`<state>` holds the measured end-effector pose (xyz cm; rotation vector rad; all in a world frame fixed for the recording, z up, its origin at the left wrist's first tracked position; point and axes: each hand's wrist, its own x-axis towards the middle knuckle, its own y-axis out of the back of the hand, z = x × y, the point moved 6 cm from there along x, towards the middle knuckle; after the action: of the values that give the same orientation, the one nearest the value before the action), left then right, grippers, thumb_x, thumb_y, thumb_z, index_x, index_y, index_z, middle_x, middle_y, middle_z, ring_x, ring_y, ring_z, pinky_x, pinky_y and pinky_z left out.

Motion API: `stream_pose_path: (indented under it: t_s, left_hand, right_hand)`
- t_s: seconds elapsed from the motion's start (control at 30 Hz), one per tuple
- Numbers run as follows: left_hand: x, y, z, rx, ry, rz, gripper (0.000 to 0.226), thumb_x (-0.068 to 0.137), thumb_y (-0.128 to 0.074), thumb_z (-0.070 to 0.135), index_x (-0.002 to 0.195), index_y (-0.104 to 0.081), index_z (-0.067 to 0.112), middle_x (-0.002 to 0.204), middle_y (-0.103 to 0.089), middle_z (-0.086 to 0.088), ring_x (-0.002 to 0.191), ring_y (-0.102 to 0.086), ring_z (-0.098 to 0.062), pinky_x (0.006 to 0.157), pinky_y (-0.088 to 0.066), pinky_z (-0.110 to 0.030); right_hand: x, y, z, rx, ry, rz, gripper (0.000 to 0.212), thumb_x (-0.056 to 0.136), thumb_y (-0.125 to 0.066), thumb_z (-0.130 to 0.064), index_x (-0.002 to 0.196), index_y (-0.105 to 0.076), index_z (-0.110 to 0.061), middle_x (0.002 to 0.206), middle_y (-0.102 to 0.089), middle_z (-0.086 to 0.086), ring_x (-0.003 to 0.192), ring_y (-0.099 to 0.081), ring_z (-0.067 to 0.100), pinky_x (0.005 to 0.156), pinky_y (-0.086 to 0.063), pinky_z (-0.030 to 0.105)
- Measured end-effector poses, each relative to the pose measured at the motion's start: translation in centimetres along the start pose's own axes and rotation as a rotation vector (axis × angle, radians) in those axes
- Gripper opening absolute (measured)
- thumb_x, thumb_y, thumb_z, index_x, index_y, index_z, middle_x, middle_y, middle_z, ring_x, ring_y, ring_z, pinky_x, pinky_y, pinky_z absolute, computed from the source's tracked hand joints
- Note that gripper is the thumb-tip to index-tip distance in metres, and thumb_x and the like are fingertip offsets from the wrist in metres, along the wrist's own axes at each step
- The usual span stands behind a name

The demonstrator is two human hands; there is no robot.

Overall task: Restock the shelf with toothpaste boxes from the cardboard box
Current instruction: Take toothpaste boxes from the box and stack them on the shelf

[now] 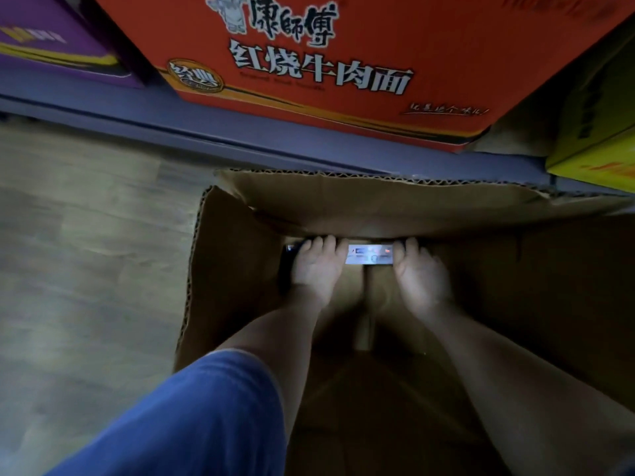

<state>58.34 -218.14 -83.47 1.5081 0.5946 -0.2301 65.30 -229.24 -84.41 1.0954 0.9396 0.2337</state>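
Wood-look floor (pixel 79 242) at frame left, blue shelf edge (pixel 240 139) across the top under a red noodle carton (pixel 326 63). Below centre, open cardboard box (pixel 233 269). Deep inside, toothpaste box (pixel 369 254) lying flat, long axis left to right. Left hand (pixel 318 266) and right hand (pixel 419 269) reaching down, fingers curled over its far edge, gripping either end.

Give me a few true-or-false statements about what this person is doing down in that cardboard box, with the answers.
1. Both hands reach into the cardboard box. True.
2. The left hand and right hand grip one toothpaste box between them. True.
3. The toothpaste box is already on the shelf. False: it lies deep inside the cardboard box.
4. A green carton sits on the shelf above. False: it is a red carton.
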Motion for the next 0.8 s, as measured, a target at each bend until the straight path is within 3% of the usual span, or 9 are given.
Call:
stream_pose_path:
  t_s: [0.07,0.13,0.2,0.23,0.3,0.33,0.53,0.67,0.8]
  left_hand:
    - [0.2,-0.9,-0.1,-0.010,0.017,0.026,0.043,0.064,-0.027,0.014,0.065,-0.070,0.019,0.060,-0.060,0.004,0.055,-0.059,-0.014,0.055,-0.044,-0.020]
    - [0.5,-2.4,-0.2,0.004,0.053,0.025,0.039,0.061,-0.028,0.014,0.052,-0.065,0.017,0.051,-0.058,0.003,0.047,-0.057,-0.015,0.049,-0.042,-0.018]
    - [0.2,-2.0,-0.3,-0.029,0.114,-0.036,0.041,0.067,-0.031,0.013,0.063,-0.071,0.020,0.059,-0.063,0.002,0.055,-0.062,-0.014,0.056,-0.046,-0.020]
    - [0.1,-1.9,-0.5,-0.057,0.124,-0.102,0.042,0.076,-0.033,0.011,0.084,-0.072,0.022,0.077,-0.068,0.000,0.072,-0.065,-0.017,0.067,-0.048,-0.024]
    - [-0.1,-2.6,-0.4,-0.112,0.113,-0.148,0.036,0.093,-0.031,0.008,0.121,-0.054,0.016,0.117,-0.059,-0.008,0.110,-0.055,-0.027,0.091,-0.040,-0.033]
    - [-0.3,-2.1,-0.5,-0.154,0.130,-0.157,0.035,0.096,-0.030,0.009,0.127,-0.047,0.014,0.126,-0.053,-0.010,0.117,-0.049,-0.029,0.096,-0.036,-0.035]
    - [-5.0,4.5,-0.5,-0.218,0.141,-0.185,0.037,0.093,-0.039,0.008,0.129,-0.042,0.018,0.131,-0.048,-0.006,0.124,-0.044,-0.025,0.102,-0.029,-0.032]
    - [-9.2,11.1,-1.2,-0.206,0.108,-0.150,0.041,0.090,-0.046,0.008,0.130,-0.040,0.016,0.129,-0.050,-0.007,0.122,-0.044,-0.025,0.105,-0.028,-0.035]
    - [-13.3,18.1,-2.5,-0.205,0.056,-0.045,0.041,0.092,-0.053,0.025,0.130,-0.041,0.018,0.128,-0.053,-0.005,0.119,-0.046,-0.024,0.103,-0.029,-0.035]
  right_hand:
    - [0.0,-0.5,0.0,0.016,-0.017,0.018,0.031,0.066,-0.033,-0.009,0.060,-0.064,-0.012,0.060,-0.056,0.009,0.042,-0.053,0.024,0.036,-0.039,0.022]
    - [0.2,-1.1,-0.2,0.075,-0.037,0.001,0.035,0.064,-0.031,-0.010,0.057,-0.065,-0.011,0.059,-0.055,0.011,0.040,-0.053,0.025,0.034,-0.038,0.021]
    - [-0.1,-0.3,-0.2,0.092,-0.075,-0.046,0.037,0.069,-0.032,-0.010,0.065,-0.069,-0.013,0.066,-0.057,0.011,0.047,-0.057,0.026,0.039,-0.042,0.024]
    - [-0.2,0.1,-0.1,0.085,-0.102,-0.074,0.036,0.077,-0.034,-0.009,0.081,-0.070,-0.013,0.079,-0.060,0.013,0.061,-0.062,0.028,0.047,-0.047,0.027]
    - [-0.4,-0.1,0.1,0.104,-0.092,-0.104,0.033,0.093,-0.033,-0.008,0.116,-0.057,-0.013,0.113,-0.054,0.014,0.099,-0.059,0.031,0.074,-0.049,0.033]
    - [-0.9,0.2,0.2,0.140,-0.097,-0.150,0.033,0.096,-0.032,-0.009,0.124,-0.050,-0.013,0.121,-0.049,0.014,0.109,-0.054,0.031,0.081,-0.047,0.034]
    - [-5.8,6.1,2.0,0.250,-0.180,-0.300,0.037,0.093,-0.040,-0.004,0.129,-0.042,-0.014,0.127,-0.043,0.013,0.114,-0.051,0.031,0.086,-0.045,0.034]
    - [-10.2,12.1,3.2,0.351,-0.173,-0.256,0.037,0.091,-0.044,-0.003,0.127,-0.043,-0.013,0.122,-0.044,0.013,0.106,-0.056,0.031,0.086,-0.046,0.035]
    - [-14.9,18.7,4.6,0.431,-0.173,-0.214,0.034,0.090,-0.055,-0.016,0.122,-0.045,-0.015,0.119,-0.047,0.011,0.103,-0.058,0.031,0.081,-0.046,0.034]
